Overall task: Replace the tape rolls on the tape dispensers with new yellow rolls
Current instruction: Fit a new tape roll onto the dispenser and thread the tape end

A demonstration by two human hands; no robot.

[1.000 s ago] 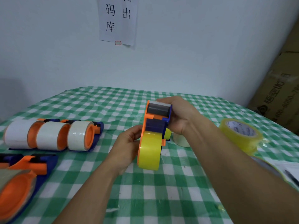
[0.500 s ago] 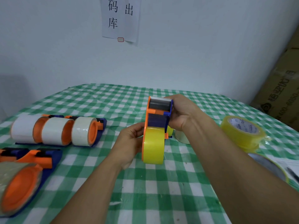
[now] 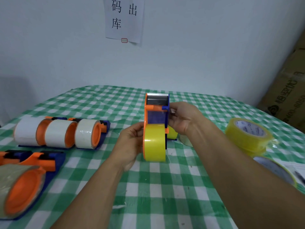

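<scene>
Held blade-up over the checked tabletop [image 3: 165, 187], a tape dispenser [image 3: 156, 116] carries a new yellow roll [image 3: 155, 144], the left hand [image 3: 130, 142] gripping its roll end and the right hand [image 3: 183, 119] pinching the frame, apparently steadying it for threading.

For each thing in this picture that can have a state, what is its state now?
held dispenser: upright, gripped by both hands.
yellow roll: mounted on the held dispenser.
left hand: grips dispenser's left side.
right hand: holds its upper right edge.
three left dispensers: on table, white rolls mounted.
near dispenser: on table, translucent roll mounted.
spare yellow rolls: stacked on table, unmounted.
</scene>
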